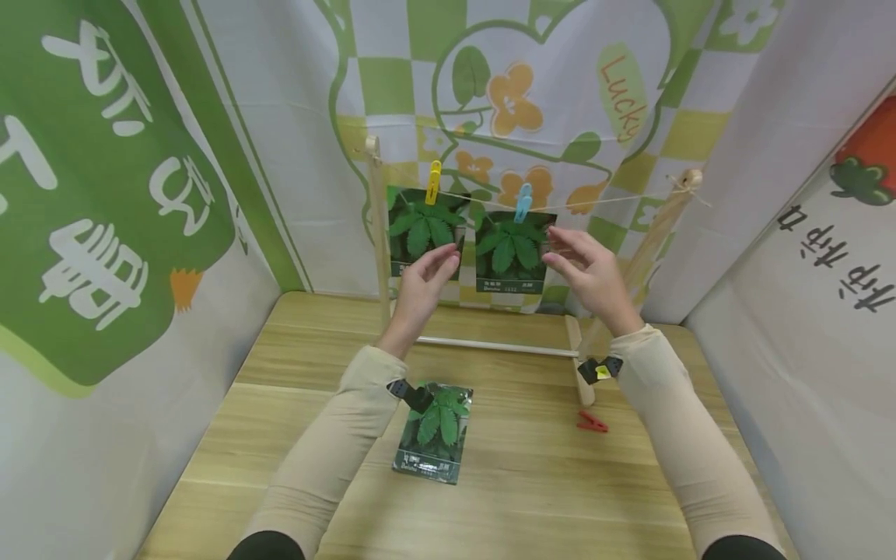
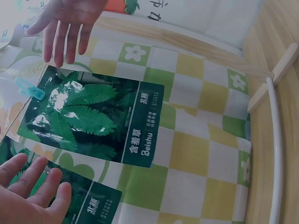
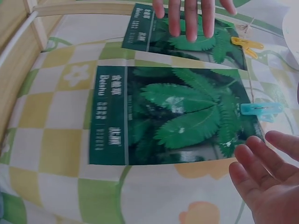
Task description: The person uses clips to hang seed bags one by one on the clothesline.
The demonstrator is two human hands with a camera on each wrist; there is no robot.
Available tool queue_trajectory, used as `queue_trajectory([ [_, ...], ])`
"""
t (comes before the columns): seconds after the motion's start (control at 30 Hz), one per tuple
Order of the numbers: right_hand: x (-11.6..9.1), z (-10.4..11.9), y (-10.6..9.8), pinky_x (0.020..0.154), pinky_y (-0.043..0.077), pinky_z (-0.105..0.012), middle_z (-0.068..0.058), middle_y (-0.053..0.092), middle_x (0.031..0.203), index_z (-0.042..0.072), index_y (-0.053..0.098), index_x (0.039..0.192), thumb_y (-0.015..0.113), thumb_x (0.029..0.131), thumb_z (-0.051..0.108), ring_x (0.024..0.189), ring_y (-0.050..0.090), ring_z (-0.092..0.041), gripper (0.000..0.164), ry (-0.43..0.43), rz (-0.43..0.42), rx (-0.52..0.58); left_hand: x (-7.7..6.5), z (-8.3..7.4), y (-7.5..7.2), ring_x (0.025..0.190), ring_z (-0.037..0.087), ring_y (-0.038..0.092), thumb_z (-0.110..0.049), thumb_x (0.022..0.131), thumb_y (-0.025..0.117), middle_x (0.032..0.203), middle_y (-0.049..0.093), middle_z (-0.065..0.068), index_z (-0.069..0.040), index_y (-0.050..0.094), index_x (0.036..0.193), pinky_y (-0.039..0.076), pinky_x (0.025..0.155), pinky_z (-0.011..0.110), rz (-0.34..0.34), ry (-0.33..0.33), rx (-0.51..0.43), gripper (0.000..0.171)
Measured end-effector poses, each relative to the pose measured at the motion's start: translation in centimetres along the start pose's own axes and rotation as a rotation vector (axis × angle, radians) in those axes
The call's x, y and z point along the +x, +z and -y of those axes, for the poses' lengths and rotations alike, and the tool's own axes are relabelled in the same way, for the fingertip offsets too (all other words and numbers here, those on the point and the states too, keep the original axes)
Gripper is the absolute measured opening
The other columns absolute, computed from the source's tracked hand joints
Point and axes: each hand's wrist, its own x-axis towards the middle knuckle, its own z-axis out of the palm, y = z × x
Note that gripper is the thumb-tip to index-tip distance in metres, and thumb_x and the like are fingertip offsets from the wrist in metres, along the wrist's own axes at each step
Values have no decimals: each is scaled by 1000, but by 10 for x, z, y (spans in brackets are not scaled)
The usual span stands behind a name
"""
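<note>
Two green seed packets with a leaf picture hang from a string [image 1: 616,201]. A yellow clothespin [image 1: 434,183] clips the left packet [image 1: 420,229]; a light-blue clothespin [image 1: 523,204] clips the right packet [image 1: 511,257]. My left hand [image 1: 418,294] is raised in front of the left packet, its fingers loosely extended and holding nothing. Beside the right packet's right edge is my right hand [image 1: 595,276], fingers relaxed and spread. In the right wrist view its fingertips [image 3: 243,154] are close to the packet's upper corner; whether they touch it I cannot tell.
The string runs between a left wooden post [image 1: 379,233] and a right wooden post [image 1: 661,225], with a white rod [image 1: 497,348] low between them. On the wooden table [image 1: 518,482] lie a third seed packet [image 1: 437,435] and a red clothespin [image 1: 593,421]. A patterned cloth [image 1: 381,85] hangs behind.
</note>
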Motion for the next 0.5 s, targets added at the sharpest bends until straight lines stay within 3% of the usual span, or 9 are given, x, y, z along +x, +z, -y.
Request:
queue_trajectory([
  [0.1,-7,-5,1,95,45,-12,-19,58,132,1,53,137,63,95,12,115,56,-16,44,6,8,-5,-5,3,-2,129,23,54,-26,99,57,136,59,13,-7,53,138,41,112,35,3,-17,18,43],
  [0.2,-14,-12,3,97,48,-18,-21,58,131,0,53,136,64,94,9,111,55,-5,45,1,2,-10,-10,7,-5,130,24,53,-26,99,57,137,58,12,-7,52,138,40,113,34,7,-38,22,44],
  [0.33,-24,-22,5,96,49,-20,-24,58,130,-3,54,135,64,93,6,115,58,-22,44,-1,-13,-4,-13,14,-8,130,25,53,-27,99,58,139,57,13,-7,51,138,39,113,34,5,-48,36,45],
  [0.4,-29,-25,6,94,46,-11,-24,58,130,-4,54,134,64,93,6,118,56,-34,44,14,-13,3,-14,17,-9,130,25,53,-27,98,58,138,57,14,-6,51,138,39,113,35,-2,-48,51,45],
  [0.5,-37,-30,7,92,41,-3,-24,57,132,-2,53,136,64,93,7,119,55,-36,46,35,-7,2,-18,21,-10,129,26,53,-27,98,58,139,57,14,-6,51,138,40,113,36,-10,-50,77,46],
])
